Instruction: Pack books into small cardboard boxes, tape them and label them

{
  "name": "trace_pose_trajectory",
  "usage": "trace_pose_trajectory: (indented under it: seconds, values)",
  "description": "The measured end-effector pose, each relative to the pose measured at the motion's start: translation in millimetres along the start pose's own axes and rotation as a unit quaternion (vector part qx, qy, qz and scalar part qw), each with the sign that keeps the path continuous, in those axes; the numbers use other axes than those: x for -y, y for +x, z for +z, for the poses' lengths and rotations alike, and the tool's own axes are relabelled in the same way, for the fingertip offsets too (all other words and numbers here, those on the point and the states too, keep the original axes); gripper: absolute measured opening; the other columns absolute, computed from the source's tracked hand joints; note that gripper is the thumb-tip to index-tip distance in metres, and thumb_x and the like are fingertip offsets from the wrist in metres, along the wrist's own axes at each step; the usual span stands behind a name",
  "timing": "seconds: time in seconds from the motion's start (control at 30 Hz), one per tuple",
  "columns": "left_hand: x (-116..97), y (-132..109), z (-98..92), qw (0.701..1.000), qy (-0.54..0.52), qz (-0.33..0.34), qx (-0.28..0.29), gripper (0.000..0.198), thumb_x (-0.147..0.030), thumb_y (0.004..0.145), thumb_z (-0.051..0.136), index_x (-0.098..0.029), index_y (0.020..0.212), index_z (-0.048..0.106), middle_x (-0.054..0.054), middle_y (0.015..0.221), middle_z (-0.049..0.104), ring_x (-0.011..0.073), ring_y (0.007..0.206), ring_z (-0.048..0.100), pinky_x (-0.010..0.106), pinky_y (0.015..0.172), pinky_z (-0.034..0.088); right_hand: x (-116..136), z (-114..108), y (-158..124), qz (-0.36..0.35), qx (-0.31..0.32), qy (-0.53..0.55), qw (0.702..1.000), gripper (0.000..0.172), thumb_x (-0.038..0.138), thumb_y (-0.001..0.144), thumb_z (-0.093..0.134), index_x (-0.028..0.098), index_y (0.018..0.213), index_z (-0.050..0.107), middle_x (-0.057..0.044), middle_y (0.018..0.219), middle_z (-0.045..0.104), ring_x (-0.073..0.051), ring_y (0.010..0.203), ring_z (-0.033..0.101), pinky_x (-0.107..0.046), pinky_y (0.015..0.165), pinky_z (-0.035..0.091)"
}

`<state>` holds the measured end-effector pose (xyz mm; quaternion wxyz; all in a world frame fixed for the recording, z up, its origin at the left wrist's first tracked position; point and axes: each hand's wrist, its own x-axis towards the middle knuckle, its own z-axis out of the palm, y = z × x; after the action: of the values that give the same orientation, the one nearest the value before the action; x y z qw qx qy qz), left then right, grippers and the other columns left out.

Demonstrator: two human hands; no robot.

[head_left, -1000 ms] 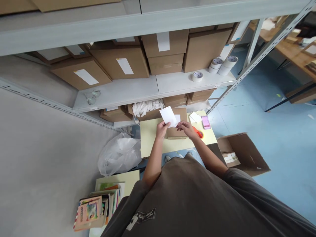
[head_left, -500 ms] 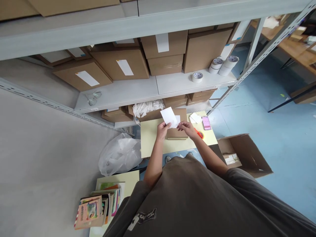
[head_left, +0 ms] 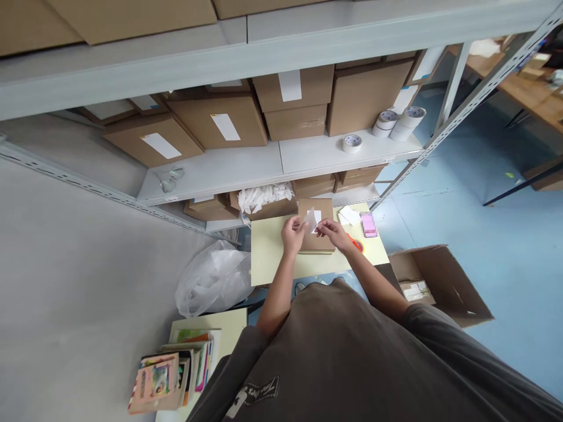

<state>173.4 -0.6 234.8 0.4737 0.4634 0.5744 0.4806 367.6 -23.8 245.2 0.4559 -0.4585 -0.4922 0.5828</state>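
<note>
My left hand (head_left: 293,236) and my right hand (head_left: 333,232) are held close together above a flat brown cardboard box (head_left: 319,242) on a pale yellow table (head_left: 268,249). Between them is a small white label (head_left: 311,219), which looks thin and partly see-through at its upper end. Both hands are closed, with fingertips pinching the label from either side. A white patch shows on the box just behind it. Right of the box lie loose white cards (head_left: 349,215), a pink stack (head_left: 369,225) and an orange-red tape dispenser (head_left: 355,242), partly behind my right forearm.
Ahead stands a grey shelf (head_left: 237,167) with cardboard boxes and white tape rolls (head_left: 352,143). An open carton (head_left: 457,287) sits at right. At left are a clear plastic bag (head_left: 213,278) and a pile of books (head_left: 160,378).
The white label, broad and flat in my left hand before, is now turned and looks narrower and thinner. My left hand has shifted slightly; the whole view has tilted a little upward.
</note>
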Motion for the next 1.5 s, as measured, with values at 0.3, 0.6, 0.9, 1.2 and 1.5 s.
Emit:
trace_pose_trajectory:
  seconds: [0.3, 0.6, 0.9, 1.2, 1.5]
  values:
    - [-12.7, -14.5, 25.9, 0.994, -0.019, -0.008, 0.111, 0.032, -0.048, 0.079, 0.089, -0.019, 0.094, 0.088, 0.011, 0.099, 0.084, 0.0291, 0.097, 0.077, 0.039, 0.091, 0.059, 0.2, -12.8, 1.6, -0.025, 0.018, -0.012, 0.999, 0.040, 0.066, 0.092, 0.073, 0.026, 0.091, 0.069, -0.003, 0.083, 0.072, -0.022, 0.083, 0.070, -0.038, 0.082, 0.057]
    - [-0.4, -10.2, 47.0, 0.994, -0.067, -0.052, 0.069, 0.057, -0.069, 0.085, 0.078, -0.015, 0.102, 0.084, 0.011, 0.101, 0.083, 0.0288, 0.102, 0.076, 0.036, 0.091, 0.058, -6.0, -35.5, -2.7, 0.011, -0.005, 0.020, 1.000, 0.029, 0.053, 0.092, 0.071, 0.026, 0.093, 0.062, -0.003, 0.097, 0.075, -0.022, 0.091, 0.077, -0.036, 0.085, 0.055]
    - [3.1, -15.6, 76.1, 0.996, -0.073, -0.036, -0.026, 0.049, -0.062, 0.077, 0.086, -0.016, 0.091, 0.082, 0.007, 0.088, 0.080, 0.0230, 0.087, 0.073, 0.031, 0.081, 0.057, -12.0, -62.4, -8.0, 0.028, -0.032, 0.089, 0.995, 0.023, 0.046, 0.086, 0.071, 0.026, 0.086, 0.059, 0.000, 0.081, 0.075, -0.021, 0.082, 0.075, -0.034, 0.080, 0.055]
    - [7.4, -37.2, 103.4, 0.999, -0.051, -0.015, 0.005, 0.045, -0.062, 0.080, 0.084, -0.017, 0.085, 0.080, 0.003, 0.077, 0.074, 0.0174, 0.073, 0.066, 0.027, 0.071, 0.052, -24.0, -74.6, -10.8, 0.049, -0.057, 0.149, 0.986, 0.042, 0.058, 0.078, 0.088, 0.027, 0.097, 0.066, 0.001, 0.083, 0.072, -0.020, 0.081, 0.070, -0.035, 0.078, 0.060]
    - [19.0, 4.8, 38.7, 0.988, -0.096, -0.031, -0.114, 0.048, -0.061, 0.073, 0.089, -0.016, 0.087, 0.079, 0.004, 0.082, 0.075, 0.0171, 0.076, 0.066, 0.028, 0.073, 0.053, -32.8, -88.0, -7.5, 0.033, -0.082, 0.115, 0.989, 0.037, 0.052, 0.075, 0.092, 0.024, 0.080, 0.069, 0.000, 0.076, 0.069, -0.018, 0.075, 0.064, -0.035, 0.078, 0.055]
